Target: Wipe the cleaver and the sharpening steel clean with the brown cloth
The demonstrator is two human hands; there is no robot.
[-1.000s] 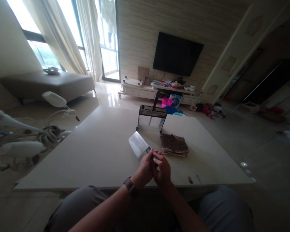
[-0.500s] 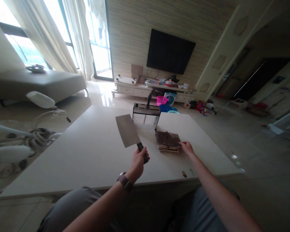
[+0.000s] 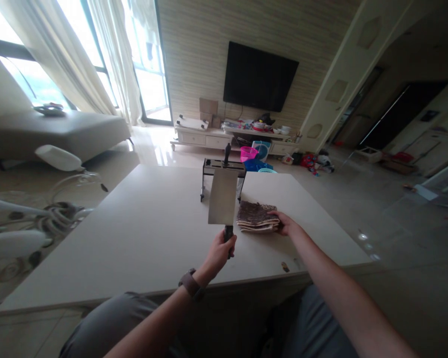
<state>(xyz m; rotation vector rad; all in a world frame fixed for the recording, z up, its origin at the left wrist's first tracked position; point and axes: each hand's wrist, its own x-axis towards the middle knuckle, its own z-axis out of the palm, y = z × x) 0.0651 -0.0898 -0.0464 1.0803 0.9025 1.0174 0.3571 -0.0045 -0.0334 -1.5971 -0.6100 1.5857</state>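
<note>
My left hand (image 3: 223, 247), with a watch on its wrist, is closed around the black handle of a cleaver (image 3: 223, 199). The broad blade points up and away from me, above the white table (image 3: 115, 238). At the right edge of a folded brown cloth (image 3: 257, 215), my right hand (image 3: 282, 223) grips the layers between thumb and fingers. The cloth lies just right of the cleaver. Behind the blade stands a black-framed stand (image 3: 213, 164) with a dark handle sticking up; the blade hides part of it.
Two small objects lie near the table's front edge, one of them dark and yellowish (image 3: 284, 267). Beyond the table are a pink basket (image 3: 248, 153), a blue tub (image 3: 254, 164) and a low white cabinet (image 3: 194, 137). A white lamp-like fixture (image 3: 59, 158) is at the left.
The cleaver has swung right and turned more upright, now in front of the stand. My right hand has gone from touching the cloth's edge to a fuller grip on it.
</note>
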